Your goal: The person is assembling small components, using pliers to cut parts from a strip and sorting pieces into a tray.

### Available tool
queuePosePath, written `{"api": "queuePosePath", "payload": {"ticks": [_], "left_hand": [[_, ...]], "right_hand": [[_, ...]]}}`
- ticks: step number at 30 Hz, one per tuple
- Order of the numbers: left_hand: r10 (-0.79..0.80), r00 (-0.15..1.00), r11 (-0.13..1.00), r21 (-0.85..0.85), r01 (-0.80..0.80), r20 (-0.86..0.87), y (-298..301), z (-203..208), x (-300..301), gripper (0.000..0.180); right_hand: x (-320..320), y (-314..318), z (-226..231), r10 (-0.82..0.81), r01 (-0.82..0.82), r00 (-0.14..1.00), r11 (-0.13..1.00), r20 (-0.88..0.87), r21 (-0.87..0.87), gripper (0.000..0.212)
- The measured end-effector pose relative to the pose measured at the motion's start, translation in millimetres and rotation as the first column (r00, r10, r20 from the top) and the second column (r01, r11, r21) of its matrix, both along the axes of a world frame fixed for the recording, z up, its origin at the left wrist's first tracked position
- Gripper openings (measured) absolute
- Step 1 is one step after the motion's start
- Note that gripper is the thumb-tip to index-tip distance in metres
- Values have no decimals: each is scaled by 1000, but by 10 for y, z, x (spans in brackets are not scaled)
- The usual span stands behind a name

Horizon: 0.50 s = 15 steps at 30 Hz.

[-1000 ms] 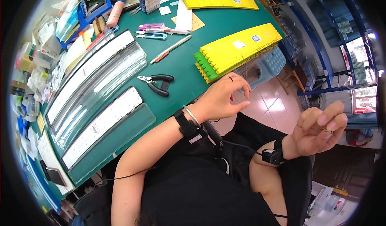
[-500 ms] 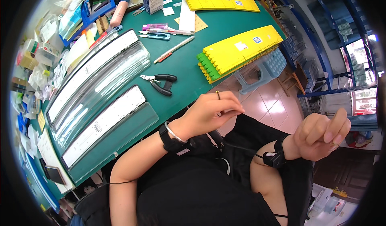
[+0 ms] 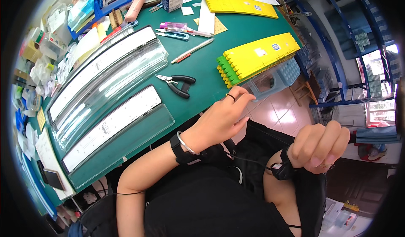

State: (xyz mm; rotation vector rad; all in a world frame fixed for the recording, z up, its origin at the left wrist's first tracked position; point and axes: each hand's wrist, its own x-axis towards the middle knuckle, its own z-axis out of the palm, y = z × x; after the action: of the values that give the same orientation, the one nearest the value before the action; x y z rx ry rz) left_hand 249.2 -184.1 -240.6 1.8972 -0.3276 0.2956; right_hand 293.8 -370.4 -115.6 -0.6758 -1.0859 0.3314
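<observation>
My left hand (image 3: 221, 121) is raised in front of the green table's near edge. Its thumb and index finger stand apart, and no object shows between them. Nearest to it is a stack of yellow boards (image 3: 257, 53) with notched ends and a green layer between them. Thin dark bits line the stack's near side. On the right, my right hand (image 3: 320, 146) is held up over my lap with its fingers curled in. Whatever they may hold is too small or hidden to make out. Black-handled nippers (image 3: 179, 85) lie with jaws apart on the table.
Long clear cases with white cards (image 3: 112, 129) lie to the left. Thread snips (image 3: 173, 35), a pen (image 3: 194, 50) and another yellow board (image 3: 240, 6) are farther back. A blue plastic stool (image 3: 276, 79) stands beyond the table edge. Bags and papers crowd the far left.
My left thumb and index finger have parted from a pinch. The right hand has moved left and its fingers have curled further. The view has shifted slightly.
</observation>
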Motion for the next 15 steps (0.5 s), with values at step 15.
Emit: {"api": "queuePosePath", "payload": {"ticks": [15], "left_hand": [[-9,998,992,125,16,-55,224,-91,-59,14]], "right_hand": [[-28,98,-45,-469,539,840,779,272,-320,19]]}}
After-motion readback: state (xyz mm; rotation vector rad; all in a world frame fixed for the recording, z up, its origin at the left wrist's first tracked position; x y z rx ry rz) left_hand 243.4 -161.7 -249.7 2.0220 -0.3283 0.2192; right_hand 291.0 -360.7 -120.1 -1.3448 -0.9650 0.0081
